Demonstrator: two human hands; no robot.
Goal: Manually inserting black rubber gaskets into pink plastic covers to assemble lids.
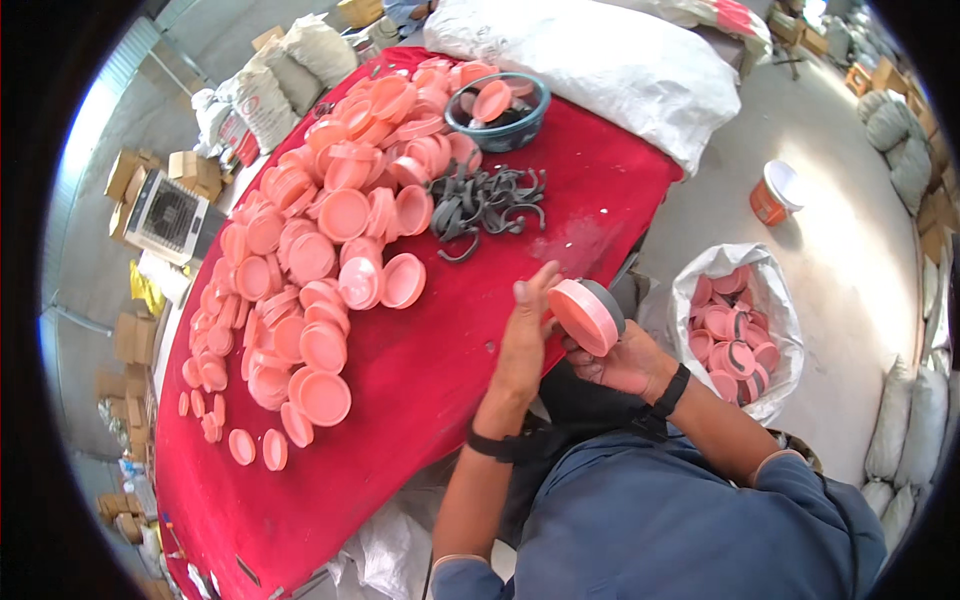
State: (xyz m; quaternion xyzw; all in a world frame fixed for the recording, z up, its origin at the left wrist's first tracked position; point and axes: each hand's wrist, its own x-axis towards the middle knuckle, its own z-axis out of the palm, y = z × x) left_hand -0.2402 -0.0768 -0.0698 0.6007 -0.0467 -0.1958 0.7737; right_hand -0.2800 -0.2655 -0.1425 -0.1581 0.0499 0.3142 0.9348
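My right hand (628, 360) grips a round pink lid (584, 318) with a grey band (605, 300) along its far edge, held tilted beyond the table's near edge. My left hand (522, 335) stands upright beside the lid's left side, fingers stretched out. Whether its fingertips touch the lid, I cannot tell. On the red-covered table (400, 400), a large heap of pink lids (330, 240) spreads to the left. A tangle of dark grey bands (485, 205) lies close to the heap's right side.
A blue basin (520, 132) holding pink lids and dark pieces stands at the table's far side, near a big white sack (600, 70). To my right, an open white sack (785, 330) contains lids, several with grey bands. An orange-and-white bucket (775, 195) stands on the floor.
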